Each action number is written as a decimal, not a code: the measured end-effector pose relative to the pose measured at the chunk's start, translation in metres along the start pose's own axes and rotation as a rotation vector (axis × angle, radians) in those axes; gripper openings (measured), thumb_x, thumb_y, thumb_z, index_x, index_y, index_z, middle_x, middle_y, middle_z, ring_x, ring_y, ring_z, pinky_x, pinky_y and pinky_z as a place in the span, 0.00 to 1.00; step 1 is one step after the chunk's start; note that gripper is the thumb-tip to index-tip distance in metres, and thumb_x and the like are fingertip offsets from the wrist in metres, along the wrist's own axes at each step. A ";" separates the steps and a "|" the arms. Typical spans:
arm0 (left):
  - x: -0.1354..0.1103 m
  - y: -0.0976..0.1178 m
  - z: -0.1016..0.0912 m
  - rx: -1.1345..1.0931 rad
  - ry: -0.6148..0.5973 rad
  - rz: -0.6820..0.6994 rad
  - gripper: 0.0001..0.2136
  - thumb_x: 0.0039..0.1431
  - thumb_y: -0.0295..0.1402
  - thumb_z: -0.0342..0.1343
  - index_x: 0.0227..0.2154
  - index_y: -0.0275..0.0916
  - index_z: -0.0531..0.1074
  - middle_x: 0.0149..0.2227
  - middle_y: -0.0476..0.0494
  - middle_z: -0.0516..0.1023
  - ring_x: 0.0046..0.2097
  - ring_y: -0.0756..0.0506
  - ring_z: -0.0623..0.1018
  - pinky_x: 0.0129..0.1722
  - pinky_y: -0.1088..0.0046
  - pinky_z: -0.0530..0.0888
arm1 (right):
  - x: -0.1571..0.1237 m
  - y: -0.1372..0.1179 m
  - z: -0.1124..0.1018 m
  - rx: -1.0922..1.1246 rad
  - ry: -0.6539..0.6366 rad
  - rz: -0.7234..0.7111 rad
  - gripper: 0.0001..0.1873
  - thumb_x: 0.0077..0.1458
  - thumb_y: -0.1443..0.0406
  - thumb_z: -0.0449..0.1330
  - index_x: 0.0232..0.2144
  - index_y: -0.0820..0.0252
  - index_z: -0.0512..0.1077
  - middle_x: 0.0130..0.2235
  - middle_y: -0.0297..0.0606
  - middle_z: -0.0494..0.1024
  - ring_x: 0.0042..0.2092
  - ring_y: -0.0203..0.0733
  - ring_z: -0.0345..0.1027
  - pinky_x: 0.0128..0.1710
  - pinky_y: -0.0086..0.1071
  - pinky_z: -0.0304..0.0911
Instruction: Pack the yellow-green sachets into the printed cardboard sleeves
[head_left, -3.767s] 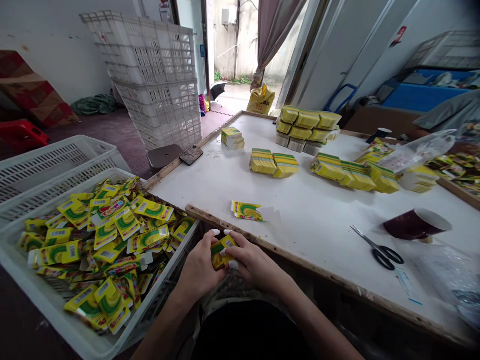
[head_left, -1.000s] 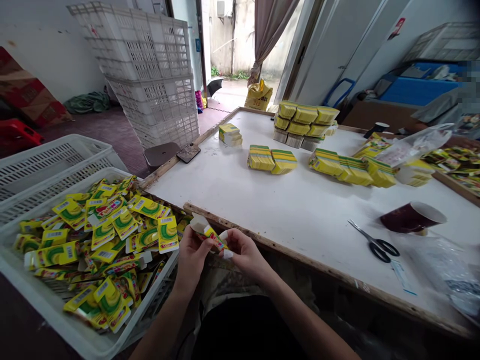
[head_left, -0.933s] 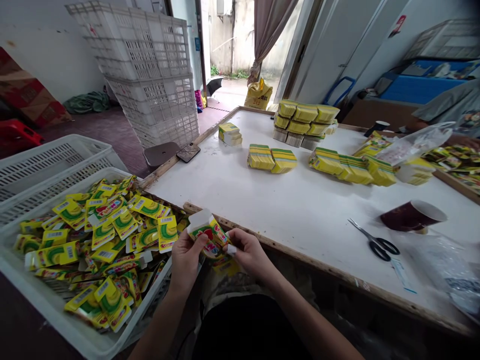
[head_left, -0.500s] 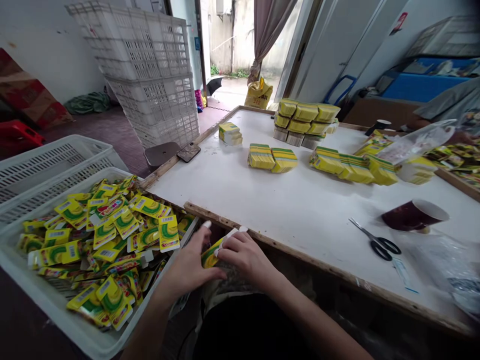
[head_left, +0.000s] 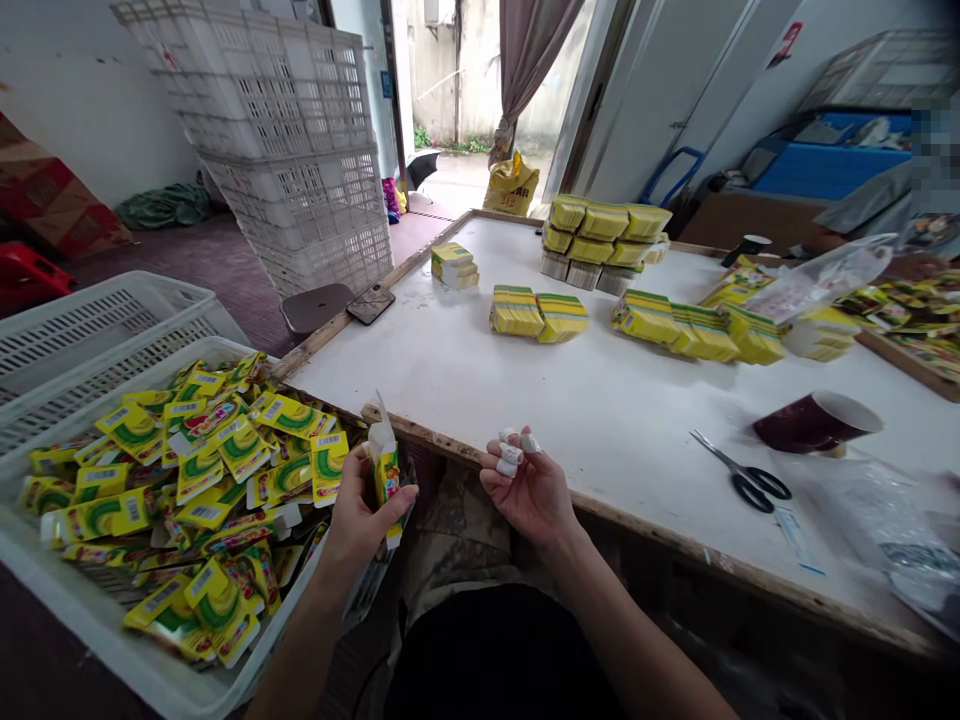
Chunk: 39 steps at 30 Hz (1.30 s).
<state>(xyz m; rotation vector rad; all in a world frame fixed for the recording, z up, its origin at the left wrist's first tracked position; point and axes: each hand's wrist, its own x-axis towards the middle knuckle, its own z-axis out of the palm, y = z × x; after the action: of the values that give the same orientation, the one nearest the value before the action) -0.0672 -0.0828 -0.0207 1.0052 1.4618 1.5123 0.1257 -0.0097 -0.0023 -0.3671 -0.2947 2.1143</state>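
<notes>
My left hand (head_left: 361, 505) is closed around a small yellow carton (head_left: 387, 475) printed with fruit. The carton stands upright with its white top flap raised, between the crate and the table edge. To the right, my right hand (head_left: 534, 490) is in front of the table's near edge, palm turned up and fingers curled together. White wraps (head_left: 510, 457) cover several of its fingertips, and nothing shows in its grasp. Beside my left hand, a pale plastic crate (head_left: 281, 650) holds a heap of flattened-looking yellow cartons (head_left: 217, 455).
The white table (head_left: 450, 380) has a raised wooden edge. On it are stacked yellow packs (head_left: 604, 235), rows of packs (head_left: 540, 313), a phone (head_left: 370, 304), scissors (head_left: 742, 475), a dark cup (head_left: 814, 425) and a plastic bag (head_left: 892, 530). Tall crates (head_left: 300, 130) stand left; another person's sleeve (head_left: 855, 205) is at right.
My hands have moved apart. My left hand has drawn the carton leftward and upright, its flap now open. My right hand has let go of it and turned palm up to the right.
</notes>
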 end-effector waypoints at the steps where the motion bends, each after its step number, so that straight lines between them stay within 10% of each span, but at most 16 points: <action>1: -0.001 0.001 0.002 -0.011 0.011 0.008 0.24 0.47 0.39 0.64 0.46 0.42 0.62 0.38 0.49 0.70 0.35 0.50 0.71 0.36 0.75 0.70 | 0.000 0.002 -0.001 -0.008 -0.003 -0.001 0.11 0.54 0.61 0.64 0.25 0.57 0.67 0.22 0.26 0.57 0.23 0.30 0.52 0.20 0.23 0.55; 32: -0.007 -0.014 0.010 0.449 -0.161 0.086 0.35 0.49 0.40 0.63 0.55 0.43 0.49 0.50 0.38 0.67 0.49 0.41 0.72 0.50 0.60 0.69 | -0.007 0.017 -0.017 0.026 -0.099 0.146 0.11 0.52 0.60 0.65 0.30 0.56 0.66 0.24 0.26 0.56 0.22 0.29 0.50 0.20 0.19 0.55; 39: -0.009 -0.012 0.012 0.512 -0.109 0.134 0.38 0.49 0.42 0.63 0.57 0.40 0.47 0.52 0.33 0.68 0.51 0.37 0.73 0.49 0.56 0.70 | -0.012 0.023 -0.014 -0.533 -0.067 0.057 0.26 0.47 0.57 0.68 0.48 0.54 0.68 0.47 0.39 0.72 0.44 0.40 0.67 0.41 0.30 0.64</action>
<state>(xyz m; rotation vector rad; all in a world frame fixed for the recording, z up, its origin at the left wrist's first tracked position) -0.0526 -0.0867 -0.0323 1.4856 1.7741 1.1676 0.1190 -0.0312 -0.0212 -0.6183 -0.9032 2.0839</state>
